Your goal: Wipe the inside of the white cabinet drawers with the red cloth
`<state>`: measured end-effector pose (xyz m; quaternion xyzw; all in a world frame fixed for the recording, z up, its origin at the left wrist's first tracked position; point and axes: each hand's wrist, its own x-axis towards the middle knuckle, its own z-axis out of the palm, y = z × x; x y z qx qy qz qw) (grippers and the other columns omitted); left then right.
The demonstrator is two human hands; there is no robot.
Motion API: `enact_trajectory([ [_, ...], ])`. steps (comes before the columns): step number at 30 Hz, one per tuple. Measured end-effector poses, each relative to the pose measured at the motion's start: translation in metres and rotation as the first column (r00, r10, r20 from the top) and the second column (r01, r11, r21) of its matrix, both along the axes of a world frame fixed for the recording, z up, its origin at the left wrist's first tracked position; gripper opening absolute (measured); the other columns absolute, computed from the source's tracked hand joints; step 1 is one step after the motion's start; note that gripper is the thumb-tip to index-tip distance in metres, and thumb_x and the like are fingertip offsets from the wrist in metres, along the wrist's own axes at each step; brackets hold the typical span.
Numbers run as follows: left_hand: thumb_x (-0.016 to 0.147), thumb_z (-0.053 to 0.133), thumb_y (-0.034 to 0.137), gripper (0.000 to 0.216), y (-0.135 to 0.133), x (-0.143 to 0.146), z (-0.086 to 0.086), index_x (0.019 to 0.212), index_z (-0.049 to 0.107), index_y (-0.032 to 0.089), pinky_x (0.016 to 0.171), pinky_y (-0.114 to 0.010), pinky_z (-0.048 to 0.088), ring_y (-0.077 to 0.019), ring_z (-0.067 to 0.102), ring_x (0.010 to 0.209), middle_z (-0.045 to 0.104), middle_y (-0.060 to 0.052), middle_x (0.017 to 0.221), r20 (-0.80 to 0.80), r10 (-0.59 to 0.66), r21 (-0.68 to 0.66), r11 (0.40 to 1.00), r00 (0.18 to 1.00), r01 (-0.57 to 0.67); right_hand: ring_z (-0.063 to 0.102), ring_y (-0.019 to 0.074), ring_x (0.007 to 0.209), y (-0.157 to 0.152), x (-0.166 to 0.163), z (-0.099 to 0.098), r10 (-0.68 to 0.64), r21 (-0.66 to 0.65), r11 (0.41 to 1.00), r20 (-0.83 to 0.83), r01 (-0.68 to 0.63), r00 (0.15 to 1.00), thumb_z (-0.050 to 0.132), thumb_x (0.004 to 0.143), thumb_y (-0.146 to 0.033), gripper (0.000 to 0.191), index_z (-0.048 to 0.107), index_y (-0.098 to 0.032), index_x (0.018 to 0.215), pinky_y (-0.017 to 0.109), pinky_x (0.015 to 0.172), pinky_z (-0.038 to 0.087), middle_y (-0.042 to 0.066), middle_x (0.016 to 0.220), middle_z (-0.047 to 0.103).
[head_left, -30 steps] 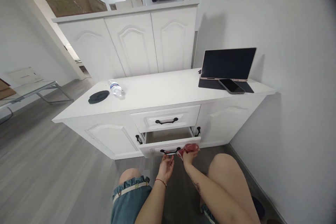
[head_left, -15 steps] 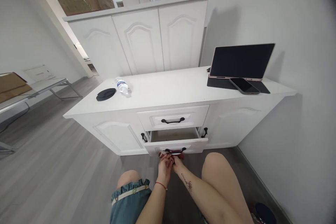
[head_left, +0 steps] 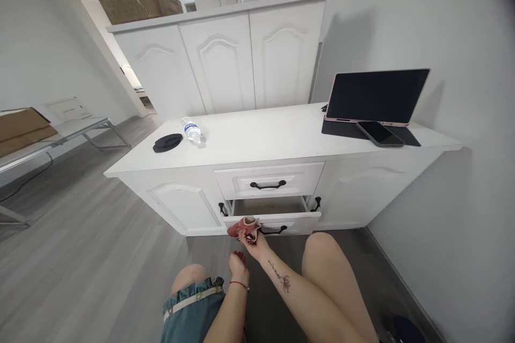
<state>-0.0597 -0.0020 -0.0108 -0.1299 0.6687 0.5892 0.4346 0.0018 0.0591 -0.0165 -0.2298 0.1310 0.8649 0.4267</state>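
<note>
White cabinet; right hand half-hides cloth.

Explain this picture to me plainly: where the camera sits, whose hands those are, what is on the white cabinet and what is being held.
There is no machine here. The camera is worn on a person's head and looks forward and down, so you see their own arms and knees at the bottom.

The right hand grips a reddish cloth at the front of the open lower drawer. The left hand hangs just below it and holds nothing.

On the white cabinet top lie a water bottle on its side, a black round lid, a tablet propped upright and a phone in front of it.
</note>
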Motion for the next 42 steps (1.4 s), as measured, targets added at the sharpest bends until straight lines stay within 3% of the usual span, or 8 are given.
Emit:
enact_trajectory([
  [7, 0.085, 0.049, 0.011, 0.020, 0.013, 0.031, 0.010, 0.070, 0.055, 0.023, 0.072, -0.030, 0.055, -0.0188, 0.066, 0.069, 0.060, -0.003, 0.067, 0.150, -0.079, 0.089, 0.994, 0.986, 0.066, 0.058, 0.0095, 0.062, -0.004, 0.053, 0.013, -0.056, -0.248, 0.968, -0.120, 0.024, 0.991, 0.039, 0.085, -0.002, 0.021, 0.049, -0.020, 0.089, 0.014, 0.046, 0.052, -0.001, 0.077, 0.052],
  [11, 0.083, 0.054, 0.010, 0.021, 0.019, 0.049, 0.014, 0.065, 0.061, 0.018, 0.060, -0.027, 0.048, -0.0136, 0.056, 0.055, 0.060, -0.002, 0.063, 0.193, -0.156, 0.169, 0.978, 0.969, 0.124, 0.058, 0.0087, 0.061, -0.006, 0.076, 0.018, -0.033, -0.291, 0.957, -0.136, -0.008, 0.990, 0.040, 0.085, -0.003, 0.020, 0.050, -0.019, 0.093, 0.014, 0.046, 0.054, 0.000, 0.081, 0.051],
  [16, 0.084, 0.054, 0.012, 0.021, 0.023, 0.063, 0.018, 0.066, 0.065, 0.016, 0.060, -0.026, 0.044, -0.0133, 0.056, 0.056, 0.065, -0.003, 0.066, 0.245, -0.253, 0.217, 0.955, 0.936, 0.201, 0.061, 0.0100, 0.062, -0.003, 0.108, 0.023, 0.020, -0.291, 0.956, -0.098, -0.048, 0.995, 0.046, 0.082, -0.004, 0.018, 0.050, -0.017, 0.095, 0.019, 0.044, 0.056, 0.003, 0.089, 0.056],
  [27, 0.089, 0.053, 0.012, 0.022, 0.034, 0.079, 0.021, 0.071, 0.062, 0.020, 0.079, -0.028, 0.051, -0.0154, 0.064, 0.073, 0.063, -0.005, 0.076, 0.336, -0.298, 0.307, 0.932, 0.894, 0.195, 0.060, 0.0100, 0.057, 0.010, 0.211, 0.054, -0.240, -0.129, 0.963, 0.006, 0.238, 0.971, 0.043, 0.074, 0.004, 0.029, 0.051, -0.021, 0.086, 0.016, 0.045, 0.055, -0.003, 0.071, 0.057],
  [34, 0.086, 0.056, 0.005, 0.024, 0.036, 0.088, 0.028, 0.068, 0.057, 0.021, 0.079, -0.025, 0.053, -0.0129, 0.061, 0.068, 0.060, -0.003, 0.074, 0.331, -0.273, 0.270, 0.945, 0.903, 0.187, 0.062, 0.0100, 0.067, 0.006, 0.272, 0.112, -0.371, -0.011, 0.929, -0.043, 0.371, 0.928, 0.044, 0.078, -0.002, 0.030, 0.053, -0.019, 0.102, 0.014, 0.049, 0.056, 0.002, 0.083, 0.060],
  [38, 0.083, 0.054, 0.004, 0.022, 0.051, 0.087, 0.038, 0.069, 0.054, 0.021, 0.075, -0.029, 0.057, -0.0168, 0.062, 0.071, 0.055, -0.004, 0.070, 0.359, -0.274, 0.202, 0.956, 0.892, 0.212, 0.059, 0.0097, 0.064, 0.003, 0.300, 0.142, -0.253, 0.203, 0.947, -0.006, 0.249, 0.968, 0.057, 0.084, -0.015, 0.038, 0.052, -0.014, 0.122, 0.014, 0.047, 0.054, 0.008, 0.097, 0.066],
  [40, 0.078, 0.053, 0.000, 0.022, 0.061, 0.082, 0.044, 0.071, 0.053, 0.021, 0.076, -0.033, 0.058, -0.0206, 0.065, 0.078, 0.054, -0.005, 0.071, 0.380, -0.281, 0.171, 0.958, 0.881, 0.232, 0.058, 0.0097, 0.064, 0.001, 0.306, 0.147, -0.163, 0.315, 0.942, 0.134, 0.114, 0.978, 0.061, 0.085, -0.021, 0.040, 0.056, -0.012, 0.123, 0.014, 0.043, 0.050, 0.014, 0.109, 0.068],
  [42, 0.072, 0.051, -0.003, 0.024, 0.071, 0.075, 0.049, 0.073, 0.052, 0.021, 0.079, -0.040, 0.059, -0.0263, 0.067, 0.088, 0.057, -0.007, 0.075, 0.399, -0.293, 0.149, 0.956, 0.869, 0.254, 0.058, 0.0100, 0.062, -0.001, 0.306, 0.146, -0.189, 0.386, 0.921, 0.339, 0.047, 0.922, 0.061, 0.087, -0.023, 0.031, 0.062, -0.011, 0.115, 0.013, 0.038, 0.045, 0.016, 0.110, 0.070],
])
